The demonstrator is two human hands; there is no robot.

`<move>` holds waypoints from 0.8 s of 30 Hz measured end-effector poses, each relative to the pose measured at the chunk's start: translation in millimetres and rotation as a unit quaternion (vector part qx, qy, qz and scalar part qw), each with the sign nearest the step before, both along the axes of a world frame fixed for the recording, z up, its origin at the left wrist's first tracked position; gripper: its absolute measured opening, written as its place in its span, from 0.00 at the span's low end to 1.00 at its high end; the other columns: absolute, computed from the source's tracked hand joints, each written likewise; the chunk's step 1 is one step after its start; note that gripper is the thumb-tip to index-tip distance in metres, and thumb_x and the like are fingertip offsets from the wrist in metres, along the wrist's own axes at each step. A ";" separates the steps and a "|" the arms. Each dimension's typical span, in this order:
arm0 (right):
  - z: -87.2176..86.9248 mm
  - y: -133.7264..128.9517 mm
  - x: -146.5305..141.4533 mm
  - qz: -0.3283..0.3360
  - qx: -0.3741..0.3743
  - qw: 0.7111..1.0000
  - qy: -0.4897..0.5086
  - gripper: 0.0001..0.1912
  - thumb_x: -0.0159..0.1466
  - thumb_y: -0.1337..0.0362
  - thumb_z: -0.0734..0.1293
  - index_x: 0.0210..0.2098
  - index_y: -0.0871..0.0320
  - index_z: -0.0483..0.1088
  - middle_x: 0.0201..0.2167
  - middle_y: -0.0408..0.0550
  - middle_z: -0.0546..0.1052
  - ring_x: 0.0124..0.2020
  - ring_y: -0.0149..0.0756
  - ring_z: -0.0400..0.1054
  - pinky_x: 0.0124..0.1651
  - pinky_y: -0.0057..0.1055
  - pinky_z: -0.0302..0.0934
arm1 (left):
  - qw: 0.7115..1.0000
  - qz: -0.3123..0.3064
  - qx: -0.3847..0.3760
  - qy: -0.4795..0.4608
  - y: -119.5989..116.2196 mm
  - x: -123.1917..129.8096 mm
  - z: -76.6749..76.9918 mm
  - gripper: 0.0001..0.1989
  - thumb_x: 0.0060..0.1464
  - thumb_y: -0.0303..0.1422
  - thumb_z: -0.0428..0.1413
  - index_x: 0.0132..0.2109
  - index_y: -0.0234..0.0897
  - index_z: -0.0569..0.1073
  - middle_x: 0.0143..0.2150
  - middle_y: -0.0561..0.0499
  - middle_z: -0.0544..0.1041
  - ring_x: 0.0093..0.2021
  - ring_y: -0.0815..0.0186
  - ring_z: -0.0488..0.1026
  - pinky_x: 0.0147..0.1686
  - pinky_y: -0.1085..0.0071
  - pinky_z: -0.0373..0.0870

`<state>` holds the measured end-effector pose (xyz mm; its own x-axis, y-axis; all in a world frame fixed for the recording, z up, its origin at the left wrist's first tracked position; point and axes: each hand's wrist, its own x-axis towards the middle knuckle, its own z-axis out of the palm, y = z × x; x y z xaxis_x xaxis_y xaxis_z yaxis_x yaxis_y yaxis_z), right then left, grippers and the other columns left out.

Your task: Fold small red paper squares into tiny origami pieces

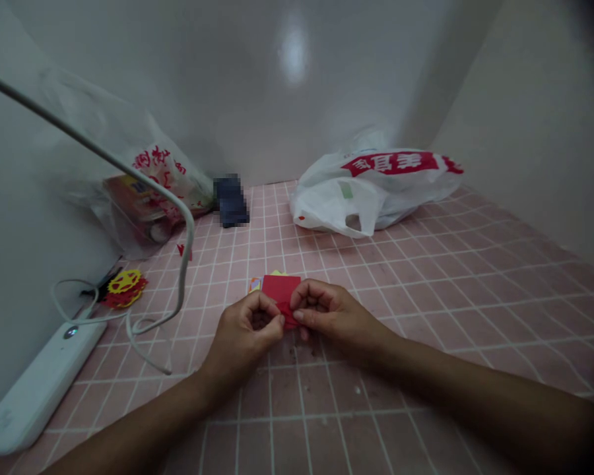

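Between my two hands, near the middle of the view, is a small folded piece of red paper (289, 315). My left hand (252, 323) pinches its left side between thumb and forefinger. On the right side, my right hand (324, 309) holds it in a similar pinch, with the other fingers curled. Just beyond the fingertips lies a flat red square (281, 287) on the pink checked surface (287, 442). Yellow and patterned edges show from under the square. The fingers hide part of the folded piece.
A white device (44, 382) and a looping cable (185, 264) are at the left, beside yellow and red cutouts (125, 284). Behind stand a clear bag (153, 191), a dark blurred object (231, 200) and a white plastic bag (376, 188). Walls enclose the surface.
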<state>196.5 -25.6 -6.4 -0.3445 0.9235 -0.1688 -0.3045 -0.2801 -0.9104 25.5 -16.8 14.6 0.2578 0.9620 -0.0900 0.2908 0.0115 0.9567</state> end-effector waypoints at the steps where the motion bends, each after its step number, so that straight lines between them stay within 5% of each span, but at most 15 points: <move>1: -0.1 0.0 0.1 0.003 0.000 1.000 -0.002 0.10 0.54 0.65 0.71 0.30 0.57 0.65 0.20 0.37 0.70 0.19 0.26 0.63 0.24 0.24 0.57 | 1.000 0.002 0.002 0.004 0.0 0.0 -0.2 0.05 0.45 0.31 0.57 0.26 0.35 0.68 0.25 0.55 0.70 0.26 0.70 0.67 0.28 0.74 0.63; 24: -0.9 0.1 -2.6 0.003 0.029 0.999 -0.016 0.09 0.55 0.67 0.71 0.30 0.58 0.64 0.25 0.37 0.70 0.21 0.24 0.65 0.24 0.23 0.58 | 0.999 0.021 0.017 0.044 2.7 -2.7 -5.1 0.05 0.47 0.32 0.56 0.27 0.36 0.69 0.24 0.54 0.70 0.26 0.69 0.66 0.27 0.73 0.61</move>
